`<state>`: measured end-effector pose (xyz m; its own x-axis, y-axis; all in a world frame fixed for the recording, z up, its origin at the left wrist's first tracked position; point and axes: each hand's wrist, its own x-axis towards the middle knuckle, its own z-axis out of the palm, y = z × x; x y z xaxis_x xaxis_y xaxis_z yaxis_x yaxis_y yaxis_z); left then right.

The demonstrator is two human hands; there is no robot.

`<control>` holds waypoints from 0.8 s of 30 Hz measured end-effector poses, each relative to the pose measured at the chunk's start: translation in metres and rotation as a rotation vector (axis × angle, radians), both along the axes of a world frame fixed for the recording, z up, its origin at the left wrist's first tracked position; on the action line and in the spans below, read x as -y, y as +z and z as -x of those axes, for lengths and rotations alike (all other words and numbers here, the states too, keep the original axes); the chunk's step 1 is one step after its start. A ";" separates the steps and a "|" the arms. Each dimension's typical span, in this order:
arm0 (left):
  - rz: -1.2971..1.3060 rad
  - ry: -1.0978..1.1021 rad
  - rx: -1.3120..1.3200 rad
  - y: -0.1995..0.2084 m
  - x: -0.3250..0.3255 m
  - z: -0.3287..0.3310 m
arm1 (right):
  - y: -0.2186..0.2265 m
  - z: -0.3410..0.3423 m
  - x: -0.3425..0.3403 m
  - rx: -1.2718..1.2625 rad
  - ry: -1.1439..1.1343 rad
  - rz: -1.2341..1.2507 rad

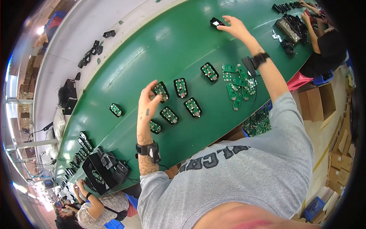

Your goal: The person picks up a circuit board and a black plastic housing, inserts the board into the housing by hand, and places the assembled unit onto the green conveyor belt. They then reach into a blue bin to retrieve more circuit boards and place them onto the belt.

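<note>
My left hand (148, 102) is over the green table, its thumb and fingers apart at the left side of a black plastic case with a green circuit board (161, 91). Whether the fingertips touch that case is hard to see. Around it lie several more such cases, among them one to the right (180, 88) and one nearer me (169, 115). My right hand (237, 29) stretches out to the far side, thumb and forefinger spread just right of a black case with a white patch (217, 23). Nothing shows gripped in it.
Loose green circuit boards (239, 84) are piled right of the middle. A black box (100, 173) and rows of cases stand at the left. One co-worker (100, 206) sits lower left; another person's arm (312, 32) shows upper right. A cardboard box (316, 103) is on the floor.
</note>
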<state>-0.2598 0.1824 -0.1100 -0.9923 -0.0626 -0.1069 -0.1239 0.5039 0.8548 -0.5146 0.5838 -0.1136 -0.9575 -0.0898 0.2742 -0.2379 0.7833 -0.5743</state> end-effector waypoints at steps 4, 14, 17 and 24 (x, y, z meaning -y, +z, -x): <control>0.148 -0.116 0.142 -0.028 0.011 -0.003 | -0.051 0.050 0.003 0.027 0.017 -0.127; 0.230 0.186 -0.259 0.026 -0.036 -0.026 | 0.002 -0.037 0.018 0.399 0.343 0.416; -0.734 0.099 -0.136 0.041 -0.103 -0.048 | 0.060 -0.180 0.078 0.413 0.474 0.703; -0.852 -0.176 -0.102 0.035 -0.131 -0.052 | 0.049 -0.284 0.098 0.090 0.647 0.605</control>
